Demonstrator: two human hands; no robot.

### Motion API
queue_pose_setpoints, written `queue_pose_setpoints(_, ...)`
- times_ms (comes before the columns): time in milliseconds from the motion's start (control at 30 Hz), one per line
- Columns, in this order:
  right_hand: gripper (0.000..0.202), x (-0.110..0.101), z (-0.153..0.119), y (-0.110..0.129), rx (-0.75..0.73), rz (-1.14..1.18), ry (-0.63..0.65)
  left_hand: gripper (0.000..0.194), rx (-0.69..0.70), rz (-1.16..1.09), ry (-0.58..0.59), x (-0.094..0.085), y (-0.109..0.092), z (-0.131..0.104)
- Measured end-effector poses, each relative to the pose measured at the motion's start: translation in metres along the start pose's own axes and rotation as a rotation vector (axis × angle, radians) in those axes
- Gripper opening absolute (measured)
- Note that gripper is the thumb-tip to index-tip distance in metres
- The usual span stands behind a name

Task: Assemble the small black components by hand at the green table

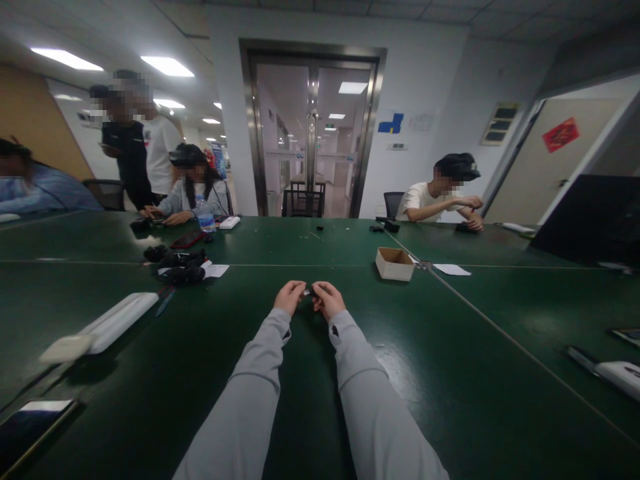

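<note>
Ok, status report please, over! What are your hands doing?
Left hand and right hand together, both pinching a small dark part above the green table. Part too small to identify. Cardboard box off to the right, apart from the hands.

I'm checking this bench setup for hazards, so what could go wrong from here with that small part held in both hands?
1. The small dark part is pinched between the left hand and right hand above the dark green table; if dropped, it may be hard to spot there.
2. The open cardboard box lies well beyond the hands, so reaching it could loosen the grip.
</note>
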State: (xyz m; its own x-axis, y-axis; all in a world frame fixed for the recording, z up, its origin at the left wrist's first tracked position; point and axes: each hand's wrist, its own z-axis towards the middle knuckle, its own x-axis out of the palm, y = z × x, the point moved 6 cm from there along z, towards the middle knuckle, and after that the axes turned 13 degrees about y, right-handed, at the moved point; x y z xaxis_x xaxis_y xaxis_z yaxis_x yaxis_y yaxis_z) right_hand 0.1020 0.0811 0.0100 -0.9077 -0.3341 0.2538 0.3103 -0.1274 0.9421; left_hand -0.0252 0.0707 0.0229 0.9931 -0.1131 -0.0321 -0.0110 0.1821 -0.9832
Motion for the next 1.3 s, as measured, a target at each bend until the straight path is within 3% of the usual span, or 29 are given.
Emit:
queue_pose_setpoints(100,0.04,0.0,0.0,0.0,0.004,0.002,-0.003,0.027,-0.024,-0.034,0.021,0.002,0.003,0.001)
queue_pose_setpoints(267,0.038,0.0,0.002,-0.001,-0.01,0.001,0.009,0.033,0.081,0.022,0.041,0.0,-0.005,0.0)
queue_pose_setpoints(500,0.039,0.0,0.002,-0.001,-0.006,0.005,0.009,0.021,0.009,0.009,0.043,0.002,-0.005,-0.001)
queue_pose_setpoints(800,0.041,0.0,0.002,-0.001,-0.001,0.0,0.011,0.032,0.1,-0.026,0.108,0.002,-0.01,-0.001)
queue_pose_setpoints(1300,0.041,-0.001,0.004,-0.004,-0.02,0.015,0.016,0.032,0.083,-0.065,0.102,0.002,-0.013,-0.001)
